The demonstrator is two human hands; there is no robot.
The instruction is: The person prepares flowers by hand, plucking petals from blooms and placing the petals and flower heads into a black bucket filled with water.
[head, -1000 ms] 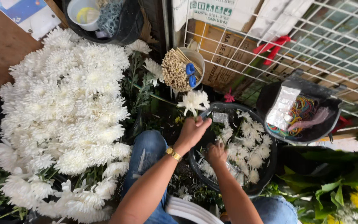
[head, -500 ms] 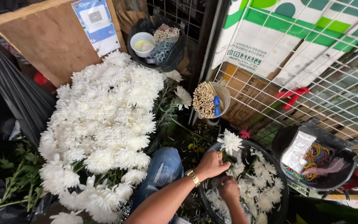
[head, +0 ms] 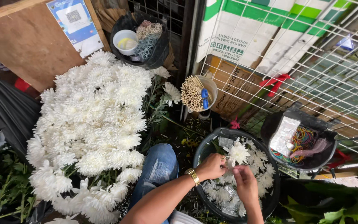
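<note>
Head view: left hand (head: pixel 210 166) grips a white bloom (head: pixel 238 152) over the black basin (head: pixel 207 148), right hand (head: pixel 245 182) pinching beneath; excess pressure could likely shed petals.

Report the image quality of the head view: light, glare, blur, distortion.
Head view: soft, even daylight with no hard shadows; the big mass of white chrysanthemums is bright, petal detail partly washed out; the black plastic at far left goes nearly featureless; wide-angle bending shows in the wire grid; the left hand, right hand and the flower between them stay sharp.
</note>
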